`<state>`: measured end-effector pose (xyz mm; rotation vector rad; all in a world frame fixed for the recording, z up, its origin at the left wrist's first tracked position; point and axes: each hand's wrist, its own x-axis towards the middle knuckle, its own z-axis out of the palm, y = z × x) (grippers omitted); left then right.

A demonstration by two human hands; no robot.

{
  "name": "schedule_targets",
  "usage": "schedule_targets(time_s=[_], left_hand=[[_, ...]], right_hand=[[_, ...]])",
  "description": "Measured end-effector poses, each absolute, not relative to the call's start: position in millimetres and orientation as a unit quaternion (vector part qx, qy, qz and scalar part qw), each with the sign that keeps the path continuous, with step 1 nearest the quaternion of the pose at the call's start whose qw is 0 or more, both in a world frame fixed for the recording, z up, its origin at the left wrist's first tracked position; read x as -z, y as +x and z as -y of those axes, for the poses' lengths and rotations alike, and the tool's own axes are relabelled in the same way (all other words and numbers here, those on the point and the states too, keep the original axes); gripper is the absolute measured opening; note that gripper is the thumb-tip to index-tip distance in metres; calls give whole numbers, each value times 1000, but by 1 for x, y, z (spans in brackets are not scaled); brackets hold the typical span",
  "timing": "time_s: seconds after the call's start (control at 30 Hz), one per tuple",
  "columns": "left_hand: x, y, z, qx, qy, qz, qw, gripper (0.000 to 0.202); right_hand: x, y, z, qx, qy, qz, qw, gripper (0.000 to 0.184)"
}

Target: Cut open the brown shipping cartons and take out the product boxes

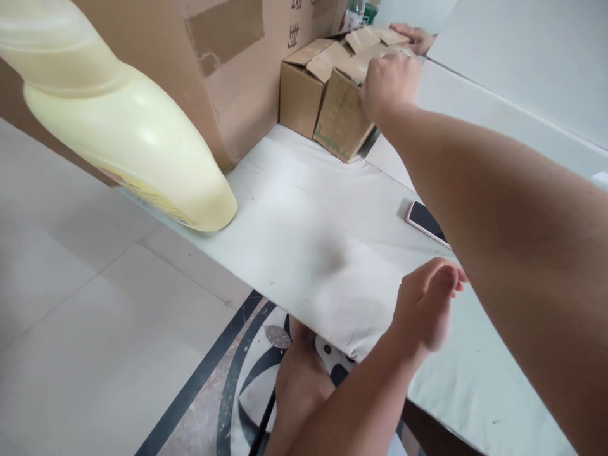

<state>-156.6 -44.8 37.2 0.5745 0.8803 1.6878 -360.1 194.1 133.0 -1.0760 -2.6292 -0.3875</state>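
My right hand [392, 85] reaches in from the right, its fingers closed over the top edge of a small cardboard box [344, 117]. That box leans, its lower end resting on the pale cloth-covered surface [294, 196]. A second small cardboard box [301, 88] stands against it on the left. Lower down, my left hand [425, 304] is held above the surface with fingers curled and thumb up; nothing shows in it. Near my right forearm lies a phone [427, 221], partly hidden by the arm. Another person's hand [413, 38] touches the far end of the boxes.
A big cardboard carton [247, 82] stands at the back left. In front of it a large pale yellow bottle-shaped object [142, 139] leans close to the camera. Bottles [358, 12] stand behind the boxes. White panels [522, 63] border the right. Below the edge is patterned tile floor [199, 392].
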Motion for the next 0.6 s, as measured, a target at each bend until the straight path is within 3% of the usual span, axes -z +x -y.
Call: schedule_targets(time_s=[0.13,0.27,0.43,0.5,0.6], left_hand=[[-43,-164,45,-714,210,-380,549,39],[-46,-172,48,-765,182,-401,470,36],[-36,-183,54,-820,139,-501,239,24],[-31,-190,55,-826,108,-545,100,21],[-27,-199,54,-806,100,-581,-45,42]], right_hand=[[-138,-343,-181,131,-350,920,118,40],[-140,-302,-154,145,-309,934,108,44],[-127,-186,-116,155,-290,937,118,43],[-116,-122,-100,130,-285,935,169,46],[-93,-22,-69,99,-330,892,294,33]])
